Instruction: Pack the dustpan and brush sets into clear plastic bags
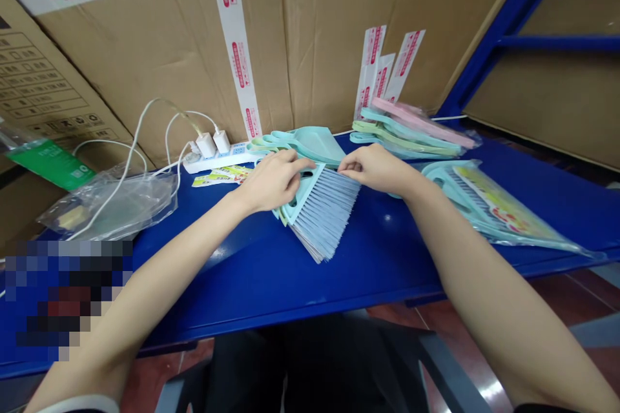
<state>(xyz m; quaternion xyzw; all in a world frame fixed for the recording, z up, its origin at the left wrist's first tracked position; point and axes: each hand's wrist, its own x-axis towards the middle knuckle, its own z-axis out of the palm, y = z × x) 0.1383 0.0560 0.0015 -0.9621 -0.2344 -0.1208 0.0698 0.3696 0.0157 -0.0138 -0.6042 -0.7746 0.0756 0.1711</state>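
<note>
A hand brush (329, 206) with a mint-green head and grey-blue bristles lies at the middle of the blue table, on top of at least one more brush. My left hand (274, 181) is closed round its head and handle. At the upper corner of the bristles, my right hand (371, 168) pinches with thumb and forefinger; whether a bristle is between them is too small to tell. Just behind the brush rest mint-green dustpans (317, 142). Printed yellow card labels (223, 175) lie to the left of my left hand.
Bagged dustpans (411, 129) in pink, green and blue are stacked at the back right. Nearer, a bagged brush-and-dustpan set (498, 206) lies flat. A power strip (232, 153) with chargers, cables and clear plastic bags (130, 206) occupy the left. Cardboard boxes (320, 32) wall the back.
</note>
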